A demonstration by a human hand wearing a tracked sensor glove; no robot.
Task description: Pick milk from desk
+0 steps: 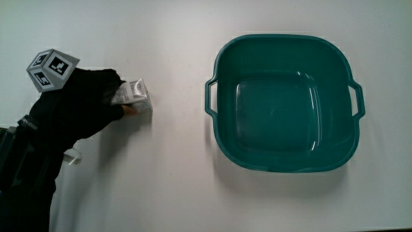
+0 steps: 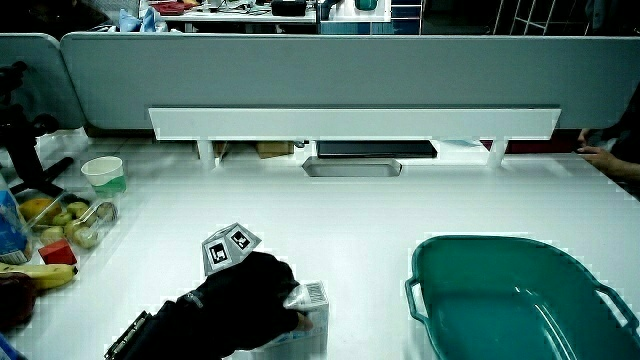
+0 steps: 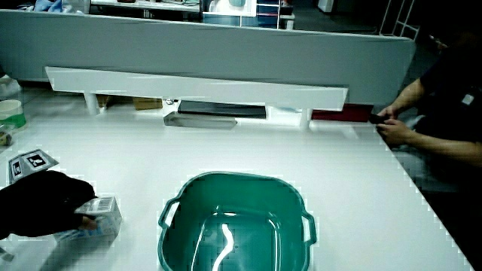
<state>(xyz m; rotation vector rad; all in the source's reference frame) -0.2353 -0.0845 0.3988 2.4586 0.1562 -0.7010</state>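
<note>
A small white and grey milk carton (image 1: 136, 98) lies on the white table beside the teal basin (image 1: 222, 64). The black-gloved hand (image 1: 90, 103) with its patterned cube (image 1: 53, 69) covers one end of the carton, fingers curled around it. The carton still rests on the table. In both side views the carton (image 2: 312, 305) (image 3: 105, 214) pokes out from under the hand (image 2: 245, 295) (image 3: 41, 199). Most of the carton under the palm is hidden.
The teal basin (image 2: 430, 265) (image 3: 177, 197) holds nothing. In a side view a bowl (image 2: 104, 173), fruit (image 2: 70, 215) and a banana (image 2: 40, 275) sit at the table's edge. A low grey partition with a white shelf (image 2: 350, 122) and a dark tray (image 2: 352, 165) runs along the table.
</note>
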